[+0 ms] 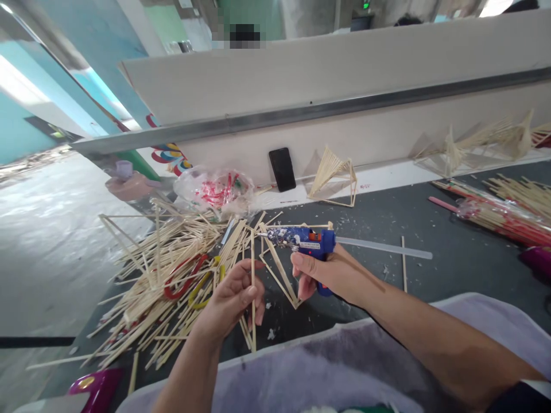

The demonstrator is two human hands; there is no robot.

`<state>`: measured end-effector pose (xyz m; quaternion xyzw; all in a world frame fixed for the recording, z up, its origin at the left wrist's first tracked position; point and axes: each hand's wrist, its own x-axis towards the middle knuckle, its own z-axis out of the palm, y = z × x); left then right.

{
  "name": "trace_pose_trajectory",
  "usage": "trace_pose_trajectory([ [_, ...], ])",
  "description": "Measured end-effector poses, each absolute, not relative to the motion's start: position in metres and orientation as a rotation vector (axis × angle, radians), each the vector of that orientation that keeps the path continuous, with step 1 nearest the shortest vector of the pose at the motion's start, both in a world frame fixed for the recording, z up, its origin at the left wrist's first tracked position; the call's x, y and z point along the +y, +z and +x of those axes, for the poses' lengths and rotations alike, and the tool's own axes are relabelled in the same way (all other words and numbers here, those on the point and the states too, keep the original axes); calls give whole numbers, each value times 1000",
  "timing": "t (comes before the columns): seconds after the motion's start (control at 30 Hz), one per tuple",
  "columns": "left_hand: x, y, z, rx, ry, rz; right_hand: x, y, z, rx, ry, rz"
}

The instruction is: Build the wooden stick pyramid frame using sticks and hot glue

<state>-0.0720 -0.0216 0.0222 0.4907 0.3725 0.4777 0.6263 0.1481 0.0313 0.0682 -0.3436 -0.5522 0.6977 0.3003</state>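
My left hand [238, 299] pinches a thin wooden stick [253, 252], held upright between thumb and fingers. In my right hand [318, 272] is a blue glue gun [310, 238], its fingers wrapped round the handle. A long clear glue stick [383, 248] sticks out of the gun's back end. The gun's nozzle points left, at or very near the upper end of the stick; I cannot tell whether they touch. Behind both hands, a joined stick frame [279, 275] lies on the dark table [357, 321], partly hidden by the right hand.
Loose sticks [172, 287] pile up on the left, with red-and-yellow handles [187, 281] among them. A plastic bag [215, 189], a black phone [282, 169] and a stick model [333, 178] stand along the back board. Bundled sticks [495, 212] lie at right.
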Motion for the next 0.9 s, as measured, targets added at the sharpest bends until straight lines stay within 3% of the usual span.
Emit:
trace_pose_trajectory([
  [0.2, -24, 22, -70, 809, 1050, 1108, 32, 76, 153, -1611, 1681, -1035],
  [0.9, -24, 19, -68, 772, 1012, 1111, 35, 65, 150, -1632, 1672, -1095],
])
